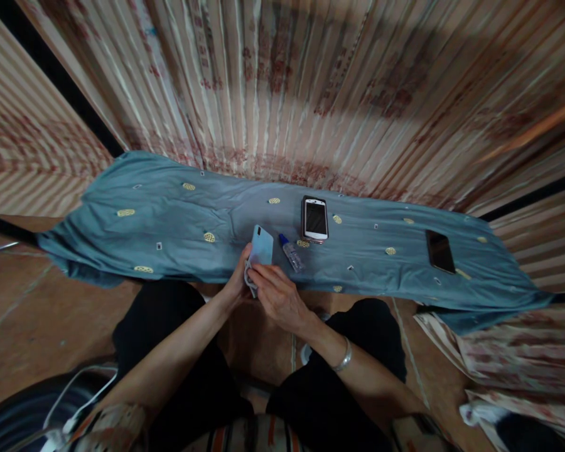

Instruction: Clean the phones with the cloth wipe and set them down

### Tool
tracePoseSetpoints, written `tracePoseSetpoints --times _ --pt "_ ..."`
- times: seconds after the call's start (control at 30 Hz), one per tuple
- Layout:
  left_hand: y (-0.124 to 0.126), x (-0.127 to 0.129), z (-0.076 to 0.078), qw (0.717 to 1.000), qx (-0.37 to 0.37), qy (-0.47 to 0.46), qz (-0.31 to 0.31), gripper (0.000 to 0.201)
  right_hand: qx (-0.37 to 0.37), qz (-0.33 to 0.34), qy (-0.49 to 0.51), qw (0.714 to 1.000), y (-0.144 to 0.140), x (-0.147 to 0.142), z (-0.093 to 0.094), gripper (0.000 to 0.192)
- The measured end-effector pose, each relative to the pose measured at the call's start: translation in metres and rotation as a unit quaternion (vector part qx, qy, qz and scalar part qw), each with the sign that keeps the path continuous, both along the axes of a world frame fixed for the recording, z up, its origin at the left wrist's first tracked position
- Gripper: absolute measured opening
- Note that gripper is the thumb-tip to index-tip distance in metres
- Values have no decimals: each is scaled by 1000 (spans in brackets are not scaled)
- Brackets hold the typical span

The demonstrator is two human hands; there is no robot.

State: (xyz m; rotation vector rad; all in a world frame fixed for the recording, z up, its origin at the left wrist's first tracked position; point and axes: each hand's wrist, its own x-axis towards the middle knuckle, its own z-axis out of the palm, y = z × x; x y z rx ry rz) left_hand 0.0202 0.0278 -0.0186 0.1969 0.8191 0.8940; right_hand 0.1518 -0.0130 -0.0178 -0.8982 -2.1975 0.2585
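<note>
We are sitting before a blue cloth (169, 220) spread along a striped curtain (311, 81), over a brown floor (23, 326). Our left hand (239, 282) is gripping a blue phone (262, 245) upright; our right hand (279, 296) is pressing a rag (249, 277) to its lower edge.

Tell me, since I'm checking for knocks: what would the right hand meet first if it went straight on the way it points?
Probably the light blue phone that the right hand already touches; depth is unclear.

No readable text anywhere.
The red printing on the striped curtain (282, 81) is too blurred to make out, and both phone screens (315, 218) are dark and blank.
</note>
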Motion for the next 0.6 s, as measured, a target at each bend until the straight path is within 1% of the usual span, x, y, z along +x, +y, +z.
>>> tracePoseSetpoints --times 0.1,0.27,0.37,0.47,0.6 --pt "1 -1 1 999 -24 32 10 63 4 9 -6 1000 -3 -1 0 45" --pt "4 1 5 998 -30 25 49 61 12 0 -10 1000 1 1 -2 45" --pt "7 -2 5 998 -14 12 54 59 29 -13 -11 999 2 3 -3 43" --pt "9 -5 7 998 10 19 60 59 45 -10 -4 999 2 4 -4 41" --pt "8 -3 10 996 28 -1 85 46 17 -34 -12 999 8 8 -6 43"
